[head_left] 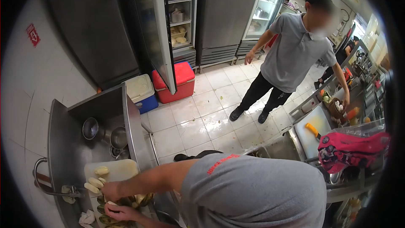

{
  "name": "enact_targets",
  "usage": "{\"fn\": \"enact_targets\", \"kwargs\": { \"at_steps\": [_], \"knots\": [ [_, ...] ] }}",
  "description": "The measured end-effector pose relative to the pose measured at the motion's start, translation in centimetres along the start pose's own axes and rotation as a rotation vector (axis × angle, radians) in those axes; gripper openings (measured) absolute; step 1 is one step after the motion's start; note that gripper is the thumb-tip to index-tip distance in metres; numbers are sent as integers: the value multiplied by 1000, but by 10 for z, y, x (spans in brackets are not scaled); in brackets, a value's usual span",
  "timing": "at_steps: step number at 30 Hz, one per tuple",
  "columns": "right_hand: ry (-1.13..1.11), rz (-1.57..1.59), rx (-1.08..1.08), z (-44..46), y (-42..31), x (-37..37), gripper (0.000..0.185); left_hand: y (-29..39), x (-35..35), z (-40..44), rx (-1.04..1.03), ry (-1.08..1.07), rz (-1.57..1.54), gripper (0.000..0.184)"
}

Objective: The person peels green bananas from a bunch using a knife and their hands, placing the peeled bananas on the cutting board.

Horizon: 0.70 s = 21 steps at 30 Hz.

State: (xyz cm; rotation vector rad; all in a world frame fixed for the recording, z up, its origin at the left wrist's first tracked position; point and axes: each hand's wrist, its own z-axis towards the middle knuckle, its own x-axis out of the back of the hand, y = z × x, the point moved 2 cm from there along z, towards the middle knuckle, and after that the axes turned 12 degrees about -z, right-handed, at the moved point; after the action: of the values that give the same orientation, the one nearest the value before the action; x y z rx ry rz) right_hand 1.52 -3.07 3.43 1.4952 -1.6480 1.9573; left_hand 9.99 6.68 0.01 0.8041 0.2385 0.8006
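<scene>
My right hand [111, 191], fingers curled, is over a white cutting board [131, 167] set across the sink; what it grips is hidden. Just below it, my left hand [120, 213] is closed around a peeled plantain [112, 203], of which only a pale end shows. Several peeled, pale plantains [93, 184] lie on the board beyond my right hand. Dark green peels or unpeeled plantains [145, 199] spread under and around both hands.
Metal bowls [119, 137] sit in the steel sink [54, 133] beside the faucet [39, 173]. A co-worker [297, 55] stands across the aisle, reaching toward a counter. A fridge door [162, 33] hangs open above a red cooler [185, 82]. An orange-handled knife [312, 129] lies on another board.
</scene>
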Motion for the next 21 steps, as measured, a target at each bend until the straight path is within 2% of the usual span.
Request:
{"fn": "enact_targets", "kwargs": {
  "at_steps": [1,4,7,10,16,19,21],
  "knots": [
    [-30,-82,52,2,0,-2,27,-2,-2,0,90,34,-7,22],
    [-29,-28,88,-11,-4,3,30,11,-5,7,191,133,24,25],
    [-14,-26,70,-17,-8,9,30,2,-5,6,229,146,13,25],
    [-35,-45,20,-22,-11,12,30,-8,-2,-1,122,149,-40,23],
    [9,-55,11,-26,-14,12,29,-11,0,-4,129,147,-63,20],
    [127,-24,26,-39,-15,20,24,-14,0,-6,133,180,-101,20],
    [14,-1,-48,-35,-7,22,27,-8,3,-6,126,240,-82,23]
  ]
}}
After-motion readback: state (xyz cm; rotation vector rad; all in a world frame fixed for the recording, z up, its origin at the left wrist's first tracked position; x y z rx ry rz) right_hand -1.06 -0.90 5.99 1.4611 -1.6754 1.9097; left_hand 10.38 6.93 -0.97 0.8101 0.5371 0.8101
